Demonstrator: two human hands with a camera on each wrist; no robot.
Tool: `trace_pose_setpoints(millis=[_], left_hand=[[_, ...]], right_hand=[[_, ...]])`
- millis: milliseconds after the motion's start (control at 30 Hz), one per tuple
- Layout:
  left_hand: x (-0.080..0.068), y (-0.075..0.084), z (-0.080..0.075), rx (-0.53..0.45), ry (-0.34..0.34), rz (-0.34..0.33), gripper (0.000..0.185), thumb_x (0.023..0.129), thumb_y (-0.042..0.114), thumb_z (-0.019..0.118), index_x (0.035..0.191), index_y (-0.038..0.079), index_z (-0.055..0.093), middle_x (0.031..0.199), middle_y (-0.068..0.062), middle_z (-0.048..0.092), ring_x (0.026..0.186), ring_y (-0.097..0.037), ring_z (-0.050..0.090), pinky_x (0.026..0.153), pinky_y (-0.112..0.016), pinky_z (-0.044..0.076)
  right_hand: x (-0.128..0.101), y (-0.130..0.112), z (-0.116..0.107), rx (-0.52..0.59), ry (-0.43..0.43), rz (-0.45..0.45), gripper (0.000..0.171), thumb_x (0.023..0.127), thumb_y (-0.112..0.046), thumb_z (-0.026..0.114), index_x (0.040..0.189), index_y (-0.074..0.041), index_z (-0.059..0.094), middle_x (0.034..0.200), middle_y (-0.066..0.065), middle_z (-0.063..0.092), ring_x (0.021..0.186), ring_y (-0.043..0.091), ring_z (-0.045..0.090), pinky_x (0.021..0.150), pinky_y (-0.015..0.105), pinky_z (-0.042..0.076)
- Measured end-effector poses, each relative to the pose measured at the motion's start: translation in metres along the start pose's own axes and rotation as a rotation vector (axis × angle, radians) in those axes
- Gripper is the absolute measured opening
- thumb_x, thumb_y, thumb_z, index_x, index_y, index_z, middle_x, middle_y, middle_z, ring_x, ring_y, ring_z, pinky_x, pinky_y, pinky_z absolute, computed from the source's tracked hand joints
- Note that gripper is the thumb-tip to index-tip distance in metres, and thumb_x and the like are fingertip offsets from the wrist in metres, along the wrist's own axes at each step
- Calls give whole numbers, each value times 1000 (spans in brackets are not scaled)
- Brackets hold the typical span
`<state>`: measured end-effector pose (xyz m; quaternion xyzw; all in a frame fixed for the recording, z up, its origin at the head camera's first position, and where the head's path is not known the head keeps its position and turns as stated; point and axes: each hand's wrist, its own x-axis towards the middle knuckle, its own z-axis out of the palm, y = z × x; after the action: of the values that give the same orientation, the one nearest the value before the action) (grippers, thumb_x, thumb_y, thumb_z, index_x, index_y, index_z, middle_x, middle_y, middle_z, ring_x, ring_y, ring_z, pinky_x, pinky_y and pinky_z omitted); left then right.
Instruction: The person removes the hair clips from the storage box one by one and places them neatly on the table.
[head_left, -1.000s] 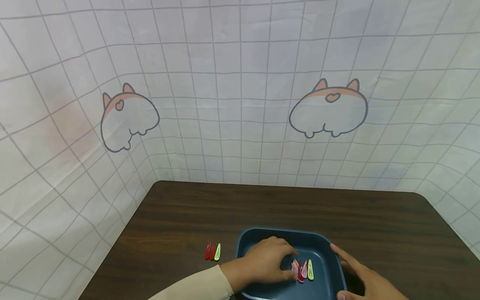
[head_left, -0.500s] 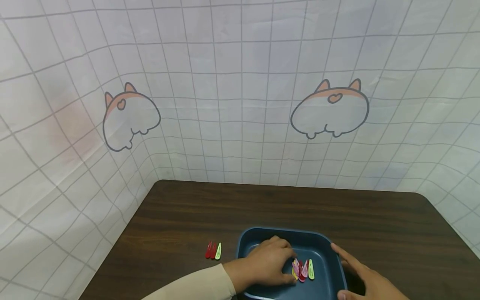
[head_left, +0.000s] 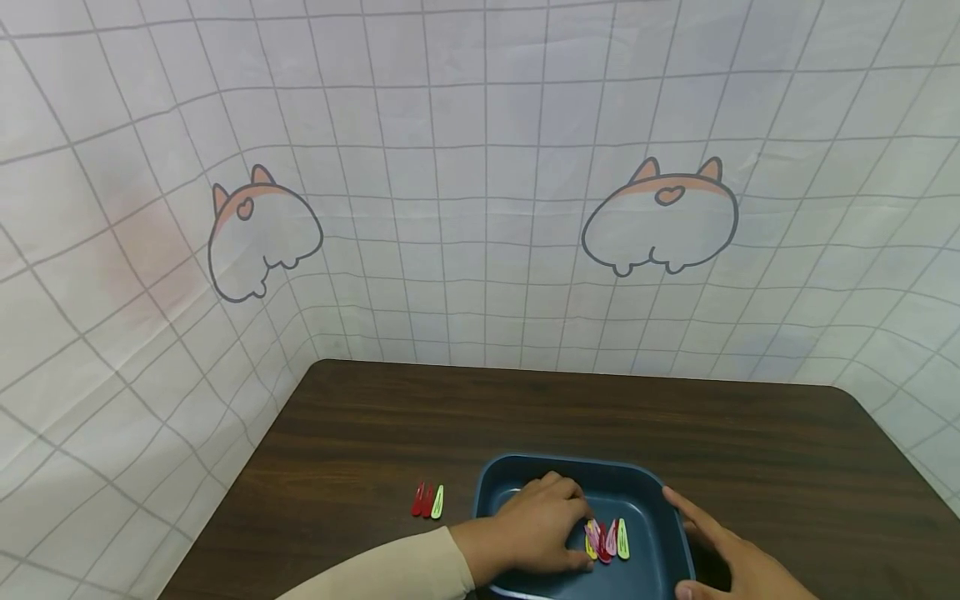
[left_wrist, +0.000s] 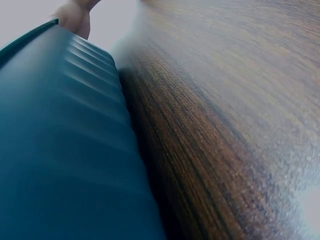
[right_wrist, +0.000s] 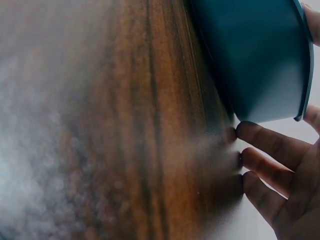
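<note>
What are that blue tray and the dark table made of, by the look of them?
The tray looks like moulded plastic: matte teal-blue, rounded corners, ribbed outer wall in the left wrist view. The table looks like dark wood or wood-grain laminate: fine streaks under a faint sheen; which one, I cannot tell.

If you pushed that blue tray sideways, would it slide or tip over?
The tray would probably slide: it sits low and wide on the smooth table, so tipping seems unlikely. It looks like thin plastic, likely light. The clips inside might skid about. The right hand rests at its edge and may steady it.
</note>
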<state>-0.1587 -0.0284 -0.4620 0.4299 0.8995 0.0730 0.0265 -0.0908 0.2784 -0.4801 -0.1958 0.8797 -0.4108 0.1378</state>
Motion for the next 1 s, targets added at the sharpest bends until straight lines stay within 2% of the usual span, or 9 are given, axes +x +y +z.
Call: trace_pose_setpoints(millis=[367, 667, 1000], left_hand=[[1, 0, 2, -1, -3, 1, 49, 86, 60, 75, 125, 31, 70, 122, 12, 56, 114, -6, 49, 98, -28, 44], [2, -1, 2, -7, -17, 1, 47, 87, 59, 74, 125, 31, 69, 121, 13, 56, 113, -6, 48, 98, -28, 44], [0, -2, 1, -33, -22, 15, 41, 89, 54, 74, 122, 31, 69, 124, 12, 56, 112, -6, 48, 98, -28, 44]], right_hand=[[1, 1, -1, 2, 1, -11, 92, 97, -23, 70, 165, -22, 8, 143, 42, 43, 121, 66, 47, 67, 68, 53], [0, 3, 0, -37, 24, -32, 94, 96, -23, 72, 165, -22, 9, 144, 44, 40, 121, 67, 47, 67, 73, 49], [1, 3, 0, -44, 39, -20, 95, 94, -25, 74, 165, -22, 12, 142, 42, 45, 120, 64, 49, 68, 72, 50]])
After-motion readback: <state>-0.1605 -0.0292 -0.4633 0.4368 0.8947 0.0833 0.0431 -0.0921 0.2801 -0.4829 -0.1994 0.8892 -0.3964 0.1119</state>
